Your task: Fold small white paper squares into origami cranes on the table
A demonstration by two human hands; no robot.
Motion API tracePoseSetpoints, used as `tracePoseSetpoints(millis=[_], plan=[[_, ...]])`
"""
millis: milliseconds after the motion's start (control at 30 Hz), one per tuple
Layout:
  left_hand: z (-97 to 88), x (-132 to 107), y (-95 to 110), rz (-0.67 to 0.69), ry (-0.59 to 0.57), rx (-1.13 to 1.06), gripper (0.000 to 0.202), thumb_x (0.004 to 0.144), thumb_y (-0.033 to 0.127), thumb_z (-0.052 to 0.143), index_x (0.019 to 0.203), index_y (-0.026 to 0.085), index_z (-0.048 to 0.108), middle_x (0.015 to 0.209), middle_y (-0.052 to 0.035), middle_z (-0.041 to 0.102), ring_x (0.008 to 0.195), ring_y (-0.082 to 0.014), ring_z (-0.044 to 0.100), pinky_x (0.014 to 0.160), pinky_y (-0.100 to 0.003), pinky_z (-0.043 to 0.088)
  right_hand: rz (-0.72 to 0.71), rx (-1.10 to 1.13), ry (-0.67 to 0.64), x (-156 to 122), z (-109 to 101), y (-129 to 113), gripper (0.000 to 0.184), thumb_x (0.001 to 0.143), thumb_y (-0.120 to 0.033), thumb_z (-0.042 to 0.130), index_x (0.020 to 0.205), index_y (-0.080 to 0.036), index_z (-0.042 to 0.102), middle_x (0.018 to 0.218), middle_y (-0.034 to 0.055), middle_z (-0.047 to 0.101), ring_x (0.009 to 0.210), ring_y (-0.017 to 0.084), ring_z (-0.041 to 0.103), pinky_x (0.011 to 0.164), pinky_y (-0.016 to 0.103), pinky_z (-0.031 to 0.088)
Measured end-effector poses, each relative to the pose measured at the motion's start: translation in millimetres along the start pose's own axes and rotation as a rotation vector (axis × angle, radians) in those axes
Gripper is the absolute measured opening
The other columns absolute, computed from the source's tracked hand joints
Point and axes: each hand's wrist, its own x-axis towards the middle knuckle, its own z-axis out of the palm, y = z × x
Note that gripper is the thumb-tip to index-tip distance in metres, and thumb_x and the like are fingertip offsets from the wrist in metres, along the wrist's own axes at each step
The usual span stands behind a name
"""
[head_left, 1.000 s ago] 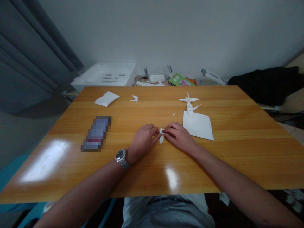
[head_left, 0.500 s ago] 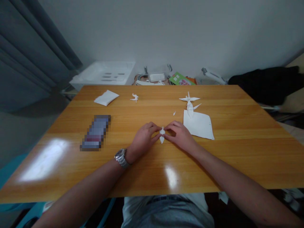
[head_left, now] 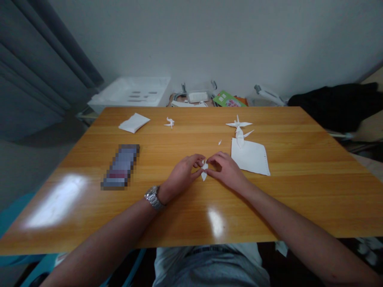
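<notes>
A small folded white paper piece (head_left: 204,172) lies on the wooden table (head_left: 191,199) between my two hands. My left hand (head_left: 181,175), with a metal watch on its wrist, pinches the piece from the left with curled fingers. From the right, my right hand (head_left: 225,170) pinches it as well. Just right of my right hand lies a flat white paper sheet (head_left: 249,158). At that sheet's far edge stand finished white paper cranes (head_left: 239,130).
A pixelated dark flat object (head_left: 121,166) lies at the left. A folded white paper (head_left: 133,122), a tiny paper crane (head_left: 170,122) and a paper scrap (head_left: 219,142) are farther back. Behind the table are a white bin (head_left: 131,93), clutter and dark cloth (head_left: 335,105).
My left fingers have shifted slightly forward over the paper piece, and the piece has turned a little between the fingertips. Both hands stay in the same place.
</notes>
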Motion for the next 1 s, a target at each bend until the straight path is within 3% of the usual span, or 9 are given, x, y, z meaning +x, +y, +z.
tracePoseSetpoints(millis=[400,700,1000], plan=[[-5.7,-0.1,0.0,0.09,-0.064,-0.019,0.01,0.096,0.022,0.062,0.104,0.02,0.068,0.103,-0.0046,0.068,0.097,-0.0181,0.064,0.089,-0.032,0.052,-0.072,0.042,-0.012,-0.6,-1.1,-1.1,0.009,0.09,-0.027,0.074,0.094,-0.021,0.069,0.097,0.0054,0.066,0.095,0.023,0.061,0.085,0.038,0.049],[-2.5,-1.4,-3.4,0.041,-0.017,0.001,0.011,0.091,0.023,0.067,0.101,0.019,0.065,0.096,-0.0041,0.067,0.089,-0.0178,0.064,0.081,-0.03,0.052,-0.099,0.069,-0.035,-1.1,-2.6,-2.4,0.004,0.091,-0.023,0.073,0.093,-0.022,0.07,0.096,0.0053,0.066,0.094,0.022,0.061,0.085,0.038,0.049],[-7.1,-2.6,0.6,0.066,-0.034,0.041,0.011,0.094,0.029,0.066,0.099,0.02,0.069,0.101,-0.0042,0.064,0.095,-0.018,0.063,0.087,-0.03,0.051,-0.112,0.064,-0.046,-2.2,-4.2,-3.8,0.003,0.093,-0.022,0.069,0.095,-0.023,0.071,0.097,0.0054,0.067,0.095,0.022,0.062,0.085,0.037,0.05]])
